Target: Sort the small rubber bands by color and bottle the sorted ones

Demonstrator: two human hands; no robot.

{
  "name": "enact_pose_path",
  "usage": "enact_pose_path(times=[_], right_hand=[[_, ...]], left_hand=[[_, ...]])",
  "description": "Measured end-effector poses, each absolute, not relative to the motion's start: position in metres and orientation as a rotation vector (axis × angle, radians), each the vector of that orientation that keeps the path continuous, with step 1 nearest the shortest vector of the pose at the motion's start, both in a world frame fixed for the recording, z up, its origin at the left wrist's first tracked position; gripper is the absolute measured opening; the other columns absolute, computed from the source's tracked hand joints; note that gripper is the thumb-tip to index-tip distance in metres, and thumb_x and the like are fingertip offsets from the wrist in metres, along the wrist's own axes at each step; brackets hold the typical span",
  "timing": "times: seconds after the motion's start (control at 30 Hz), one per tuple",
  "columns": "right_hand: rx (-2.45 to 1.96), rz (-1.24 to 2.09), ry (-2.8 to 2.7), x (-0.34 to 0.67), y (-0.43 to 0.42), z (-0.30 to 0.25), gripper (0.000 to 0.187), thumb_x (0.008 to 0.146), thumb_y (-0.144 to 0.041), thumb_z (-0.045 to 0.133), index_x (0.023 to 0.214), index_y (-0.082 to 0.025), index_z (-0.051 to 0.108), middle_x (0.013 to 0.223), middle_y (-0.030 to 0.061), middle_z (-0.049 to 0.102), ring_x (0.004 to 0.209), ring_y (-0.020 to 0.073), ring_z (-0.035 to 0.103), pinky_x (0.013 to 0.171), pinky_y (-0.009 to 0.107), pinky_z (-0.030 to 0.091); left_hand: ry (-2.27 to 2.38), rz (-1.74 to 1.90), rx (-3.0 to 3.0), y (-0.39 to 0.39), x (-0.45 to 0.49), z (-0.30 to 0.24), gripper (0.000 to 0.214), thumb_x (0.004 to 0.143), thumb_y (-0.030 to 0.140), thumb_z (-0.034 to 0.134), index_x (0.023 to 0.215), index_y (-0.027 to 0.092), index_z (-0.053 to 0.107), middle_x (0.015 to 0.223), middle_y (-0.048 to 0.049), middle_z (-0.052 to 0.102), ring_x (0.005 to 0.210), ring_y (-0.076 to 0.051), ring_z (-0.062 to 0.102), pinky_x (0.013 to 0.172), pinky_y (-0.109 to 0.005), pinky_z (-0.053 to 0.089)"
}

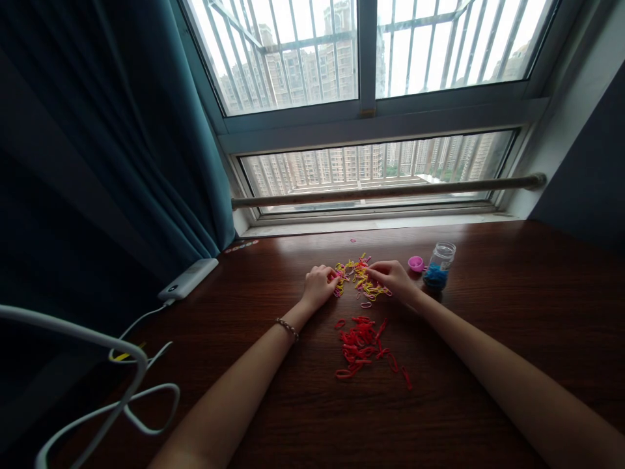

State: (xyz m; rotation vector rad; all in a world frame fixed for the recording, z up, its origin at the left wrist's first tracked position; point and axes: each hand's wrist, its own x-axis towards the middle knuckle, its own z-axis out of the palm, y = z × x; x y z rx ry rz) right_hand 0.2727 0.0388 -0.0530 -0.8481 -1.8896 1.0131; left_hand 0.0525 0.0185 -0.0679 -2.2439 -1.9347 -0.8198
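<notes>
A mixed pile of small hair elastics (364, 281), yellow, pink and red, lies spread on the brown table. My left hand (319, 285) rests at its left edge, fingers curled together by some reddish-pink elastics. From the right, my right hand (392, 279) reaches over the pile with thumb and forefinger pinched. What either set of fingertips holds is too small to make out. Nearer to me, between my forearms, sits a separate heap of red elastics (360, 342). Right of my right hand stands an uncapped clear jar (439, 266) with blue elastics inside, beside a pink lid (416, 264).
The wooden table (293, 417) runs back to a window with a metal rail (390, 191) across it. A white power strip (189, 279) and looping white cables (122, 352) are at the left, by a blue curtain (161, 143). One pink elastic (352, 240) lies apart near the sill.
</notes>
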Motion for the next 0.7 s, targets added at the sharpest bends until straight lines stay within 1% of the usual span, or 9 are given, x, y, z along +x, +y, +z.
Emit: enact_pose_path(times=[0.1, 0.2, 0.27, 0.37, 0.5, 0.6, 0.7], right_hand=[[-0.89, 0.624, -1.932, 0.278, 0.048, -0.063, 0.026, 0.081, -0.034, 0.047, 0.088, -0.016, 0.066, 0.081, 0.0068, 0.067, 0.075, 0.0176, 0.061, 0.067, 0.029, 0.047], [-0.782, 0.376, -2.198, 0.279, 0.05, -0.07, 0.025, 0.082, -0.023, 0.046, 0.1, -0.021, 0.063, 0.101, 0.0071, 0.064, 0.098, 0.019, 0.056, 0.085, 0.034, 0.043], [-0.771, 0.247, -2.307, 0.277, 0.05, -0.074, 0.028, 0.082, -0.02, 0.045, 0.105, -0.022, 0.06, 0.108, 0.0072, 0.061, 0.106, 0.0195, 0.051, 0.091, 0.036, 0.038], [-0.91, 0.1, -2.28, 0.277, 0.053, -0.078, 0.027, 0.083, -0.02, 0.044, 0.105, -0.02, 0.06, 0.102, 0.0083, 0.063, 0.106, 0.0213, 0.049, 0.092, 0.038, 0.036], [-1.087, 0.024, -2.154, 0.279, 0.056, -0.079, 0.024, 0.083, -0.02, 0.043, 0.096, -0.017, 0.063, 0.093, 0.0101, 0.064, 0.097, 0.0219, 0.052, 0.086, 0.036, 0.037], [-1.062, -0.004, -2.141, 0.279, 0.054, -0.077, 0.024, 0.082, -0.018, 0.043, 0.094, -0.017, 0.063, 0.092, 0.0095, 0.063, 0.096, 0.022, 0.05, 0.086, 0.036, 0.037], [-0.952, -0.009, -2.229, 0.277, 0.049, -0.074, 0.023, 0.081, -0.017, 0.045, 0.094, -0.019, 0.064, 0.095, 0.0076, 0.063, 0.1, 0.0224, 0.047, 0.089, 0.038, 0.034]], left_hand=[[-1.863, -0.923, -2.249, 0.018, 0.052, -0.068, 0.013, 0.077, 0.028, 0.054, 0.07, 0.019, 0.061, 0.074, -0.0033, 0.058, 0.076, -0.017, 0.05, 0.068, -0.029, 0.038], [-1.766, -1.029, -2.249, 0.016, 0.053, -0.066, 0.013, 0.078, 0.026, 0.052, 0.071, 0.019, 0.06, 0.073, -0.0033, 0.058, 0.075, -0.018, 0.05, 0.068, -0.03, 0.038], [-1.707, -1.071, -2.257, 0.013, 0.054, -0.063, 0.015, 0.079, 0.026, 0.05, 0.07, 0.019, 0.059, 0.073, -0.0034, 0.057, 0.076, -0.017, 0.05, 0.07, -0.031, 0.039], [-1.577, -1.071, -2.368, 0.005, 0.057, -0.056, 0.02, 0.082, 0.025, 0.046, 0.067, 0.018, 0.057, 0.074, -0.0038, 0.057, 0.076, -0.017, 0.049, 0.072, -0.031, 0.039], [-1.261, -0.92, -2.657, -0.009, 0.067, -0.048, 0.025, 0.085, 0.025, 0.039, 0.065, 0.018, 0.053, 0.074, -0.0046, 0.055, 0.077, -0.017, 0.047, 0.074, -0.031, 0.037], [-0.978, -0.722, -2.828, -0.018, 0.078, -0.047, 0.023, 0.084, 0.025, 0.038, 0.066, 0.018, 0.052, 0.073, -0.0051, 0.055, 0.077, -0.017, 0.047, 0.074, -0.032, 0.037], [-0.779, -0.597, -2.907, -0.023, 0.086, -0.048, 0.022, 0.083, 0.026, 0.039, 0.066, 0.019, 0.05, 0.074, -0.0056, 0.055, 0.077, -0.018, 0.048, 0.073, -0.033, 0.036]])
